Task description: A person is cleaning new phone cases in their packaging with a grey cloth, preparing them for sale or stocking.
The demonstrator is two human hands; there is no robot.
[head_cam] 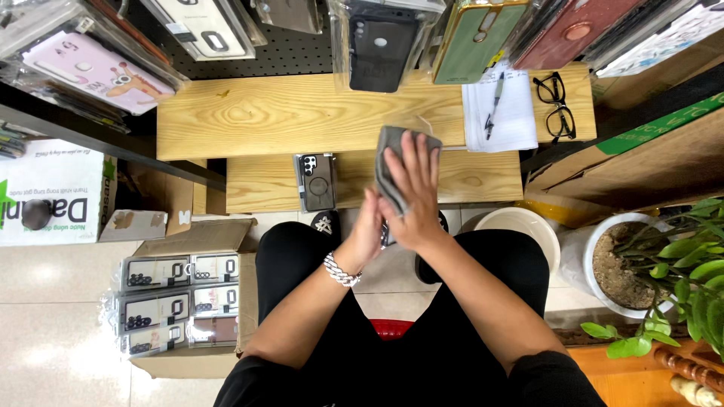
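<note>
Wooden bench (264,113): right hand (413,188) grips grey cloth (388,162); left hand (369,230) perhaps holds something hidden.

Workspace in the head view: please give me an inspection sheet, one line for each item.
Surface: two-level wooden bench, light grain, partly bare.
Job's things: grey cloth in the right hand; a dark flat object between both hands, mostly hidden.
Clutter: phone in a clear case on the lower level; notepad with pen and black glasses on the upper level.
Hands: right hand pressing the cloth; left hand below it, with a silver bracelet on the wrist.
Cables: nothing seen.
Surroundings: hanging phone cases above; cardboard box of packaged small parts on the floor; potted plant beside the bench.
</note>
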